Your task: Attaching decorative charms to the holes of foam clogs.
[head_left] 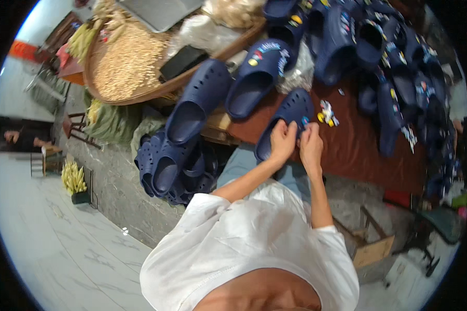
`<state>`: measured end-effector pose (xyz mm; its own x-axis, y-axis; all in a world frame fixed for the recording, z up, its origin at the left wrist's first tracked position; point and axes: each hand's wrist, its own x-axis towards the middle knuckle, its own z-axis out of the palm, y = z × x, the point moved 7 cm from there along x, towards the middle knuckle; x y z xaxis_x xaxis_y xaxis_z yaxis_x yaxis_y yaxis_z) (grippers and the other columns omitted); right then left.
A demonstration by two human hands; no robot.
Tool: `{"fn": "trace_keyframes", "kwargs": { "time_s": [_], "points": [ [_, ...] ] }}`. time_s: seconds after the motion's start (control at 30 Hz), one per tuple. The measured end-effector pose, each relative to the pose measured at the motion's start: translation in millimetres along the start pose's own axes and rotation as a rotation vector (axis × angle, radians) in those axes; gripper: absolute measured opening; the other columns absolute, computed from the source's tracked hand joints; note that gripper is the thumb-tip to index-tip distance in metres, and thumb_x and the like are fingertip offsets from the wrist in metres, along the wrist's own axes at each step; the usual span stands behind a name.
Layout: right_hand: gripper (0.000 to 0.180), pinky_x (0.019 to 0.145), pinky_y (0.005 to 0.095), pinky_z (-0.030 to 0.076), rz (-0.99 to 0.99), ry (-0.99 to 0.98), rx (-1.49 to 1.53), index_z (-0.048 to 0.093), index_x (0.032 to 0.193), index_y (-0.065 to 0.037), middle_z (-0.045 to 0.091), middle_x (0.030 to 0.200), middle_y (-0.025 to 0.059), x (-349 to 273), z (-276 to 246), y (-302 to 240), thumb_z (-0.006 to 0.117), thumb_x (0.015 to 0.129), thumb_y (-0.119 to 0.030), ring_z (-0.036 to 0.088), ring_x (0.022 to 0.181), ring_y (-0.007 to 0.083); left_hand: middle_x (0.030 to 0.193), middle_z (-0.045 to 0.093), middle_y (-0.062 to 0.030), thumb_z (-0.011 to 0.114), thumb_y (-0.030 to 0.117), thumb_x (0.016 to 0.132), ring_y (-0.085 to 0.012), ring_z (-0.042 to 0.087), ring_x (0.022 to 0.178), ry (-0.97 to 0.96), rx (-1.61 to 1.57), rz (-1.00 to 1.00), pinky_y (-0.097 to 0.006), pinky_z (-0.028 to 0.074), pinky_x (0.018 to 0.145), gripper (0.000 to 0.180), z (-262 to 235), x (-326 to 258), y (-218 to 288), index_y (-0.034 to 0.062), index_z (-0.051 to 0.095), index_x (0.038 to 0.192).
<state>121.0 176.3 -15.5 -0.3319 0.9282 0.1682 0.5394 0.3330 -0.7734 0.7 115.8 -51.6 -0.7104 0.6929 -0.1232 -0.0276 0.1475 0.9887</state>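
Gripping navy clog (pixel 288 120) at table (pixel 358 150) edge w/ both hands: left hand (pixel 282 140) clamped on its side, right hand (pixel 310 144) pinching near toe; long axis runs away, charms (pixel 327 114) just right.

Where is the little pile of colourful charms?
The colourful charms lie on the brown table, just right of the navy clog that both hands hold, in the head view.

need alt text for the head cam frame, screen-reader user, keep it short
Seen from above, a person's left hand and right hand hold a navy clog at the edge of a dark red table, the right fingers pressing a small charm onto it. More navy clogs cover the table, loose charms lie beside the hands, and a round basket of grain sits to the left.
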Motion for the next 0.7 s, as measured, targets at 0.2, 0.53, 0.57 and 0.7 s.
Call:
{"fn": "trace_keyframes", "kwargs": {
  "time_s": [0.2, 0.53, 0.57, 0.7],
  "points": [
    [0.020, 0.053, 0.0312, 0.053, 0.218, -0.079, 0.297, 0.054, 0.104, -0.005, 0.061, 0.070, 0.0093, 5, -5, 38, 0.040, 0.103, -0.020, 0.064, 0.058, 0.0168, 0.088, 0.063, -0.0007, 0.059, 0.015, 0.096, -0.0049, 0.054, 0.078, -0.179, -0.383, -0.146, -0.022, 0.043, 0.068, 0.016, 7, -7, 12, 0.0002, 0.059, 0.102],
    [0.030, 0.072, 0.0508, 0.046, 0.143, 0.022, -0.114, 0.054, 0.104, -0.003, 0.066, 0.081, 0.0203, 37, -29, 79, 0.045, 0.101, -0.032, 0.064, 0.080, 0.0400, 0.097, 0.064, -0.0029, 0.060, 0.017, 0.092, -0.0084, 0.058, 0.084, -0.235, -0.429, -0.342, -0.023, 0.046, 0.077, 0.025, 11, -3, 15, -0.0011, 0.059, 0.110],
    [0.030, 0.072, 0.0500, 0.046, 0.112, 0.071, -0.098, 0.054, 0.104, -0.003, 0.065, 0.081, 0.0198, 38, -31, 73, 0.047, 0.100, -0.032, 0.064, 0.078, 0.0400, 0.097, 0.064, -0.0029, 0.060, 0.017, 0.092, -0.0084, 0.058, 0.084, -0.233, -0.429, -0.343, -0.023, 0.046, 0.077, 0.025, 10, -2, 15, -0.0011, 0.059, 0.110],
    [0.029, 0.069, 0.0454, 0.048, 0.046, 0.193, -0.095, 0.052, 0.103, -0.003, 0.064, 0.079, 0.0166, 36, -41, 52, 0.055, 0.098, -0.032, 0.063, 0.073, 0.0358, 0.094, 0.063, -0.0013, 0.060, 0.022, 0.092, -0.0075, 0.056, 0.080, -0.248, -0.451, -0.385, -0.023, 0.045, 0.072, 0.025, 10, 1, 12, -0.0004, 0.061, 0.104]
  ]
}}
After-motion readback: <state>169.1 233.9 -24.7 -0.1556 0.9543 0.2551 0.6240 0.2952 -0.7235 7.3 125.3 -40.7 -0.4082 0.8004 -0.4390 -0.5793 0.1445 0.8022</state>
